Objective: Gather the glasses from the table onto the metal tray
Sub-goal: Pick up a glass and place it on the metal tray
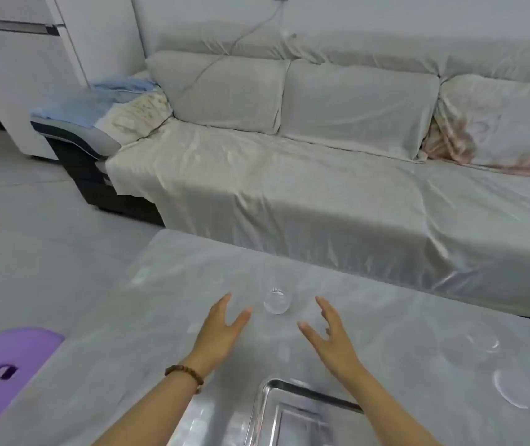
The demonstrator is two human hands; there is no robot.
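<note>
Both hands (222, 333) (329, 336) spread, flanking glass (276, 300).

Soft, even, washed-out light
Faint shadows; glare on the table (386, 317) beyond the fingertips; slight blur, edges bowed.

Home living room: draped sofa (321, 162) (cushions, folded laundry (118, 91)).

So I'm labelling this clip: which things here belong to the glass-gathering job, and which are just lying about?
Job:
small clear glass
metal tray
table
left hand and right hand, both open, either side of the glass

Lying about:
sofa
purple stool
clothes on the sofa arm
</note>
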